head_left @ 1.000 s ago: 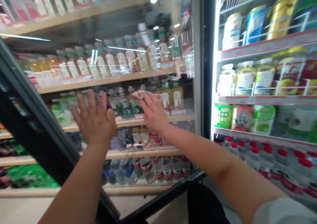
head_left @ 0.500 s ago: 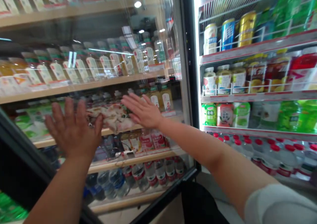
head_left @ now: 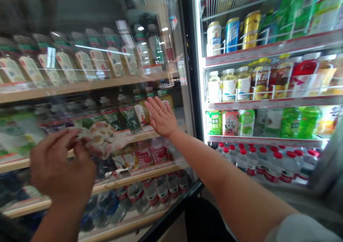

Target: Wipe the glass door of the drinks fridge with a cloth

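Observation:
My left hand is closed, its fingers and thumb pinching a crumpled, light patterned cloth in front of the glass. The hand and cloth are somewhat blurred. My right hand lies flat, fingers stretched out, at the pane of an open glass door; whether the palm presses fully on it is hard to tell. Through the glass show rows of drinks, among them pale-labelled bottles and pink cartons.
A lit fridge with a wire-fronted shelf of bottles and cans stands open on the right. Red-capped water bottles fill its bottom. The door's dark frame runs between both sides. Ceiling lights reflect in the glass.
My left hand has gone from spread fingers to a pinch on the cloth and sits lower and further left. My right hand stays flat at the glass. The view has turned right.

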Motion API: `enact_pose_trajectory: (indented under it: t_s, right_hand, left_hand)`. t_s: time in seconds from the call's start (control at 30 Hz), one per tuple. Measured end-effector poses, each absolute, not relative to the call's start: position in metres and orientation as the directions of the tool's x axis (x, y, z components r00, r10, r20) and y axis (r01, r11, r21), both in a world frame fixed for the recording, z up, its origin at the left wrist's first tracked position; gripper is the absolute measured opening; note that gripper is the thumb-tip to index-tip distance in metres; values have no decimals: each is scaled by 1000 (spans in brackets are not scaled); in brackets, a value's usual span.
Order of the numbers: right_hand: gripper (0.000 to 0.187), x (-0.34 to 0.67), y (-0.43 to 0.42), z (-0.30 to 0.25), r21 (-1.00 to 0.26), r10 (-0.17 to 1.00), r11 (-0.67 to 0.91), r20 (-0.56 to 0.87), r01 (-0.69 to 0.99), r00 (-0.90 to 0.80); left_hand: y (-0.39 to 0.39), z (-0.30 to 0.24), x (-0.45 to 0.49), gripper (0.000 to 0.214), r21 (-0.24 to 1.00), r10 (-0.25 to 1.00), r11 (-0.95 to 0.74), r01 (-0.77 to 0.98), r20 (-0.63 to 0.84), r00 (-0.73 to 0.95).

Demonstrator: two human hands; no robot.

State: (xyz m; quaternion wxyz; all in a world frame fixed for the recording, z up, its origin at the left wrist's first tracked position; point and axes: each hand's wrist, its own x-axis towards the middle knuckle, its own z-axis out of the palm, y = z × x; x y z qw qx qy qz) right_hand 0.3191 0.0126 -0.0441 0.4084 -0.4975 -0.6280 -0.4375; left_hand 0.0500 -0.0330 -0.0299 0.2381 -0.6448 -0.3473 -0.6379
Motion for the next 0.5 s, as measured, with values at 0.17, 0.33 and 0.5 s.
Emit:
enact_pose_trajectory:
  t_s: [0.17,0.33,0.5]
  right_hand:
    - [57,321,12,-42,118,319,146,934,982,-160]
    - [58,321,8,-41,124,348,127,924,984,-161]
    - [59,321,10,-43,128,327,143,930,981,-169]
  left_hand:
    - [-39,-45,100,50,132,189,-683,718,982,-1]
    - [-18,-47,138,69,-112,174,-678,727,936,307]
    - [3,-13,102,61,-268,69,-605,750,921,384]
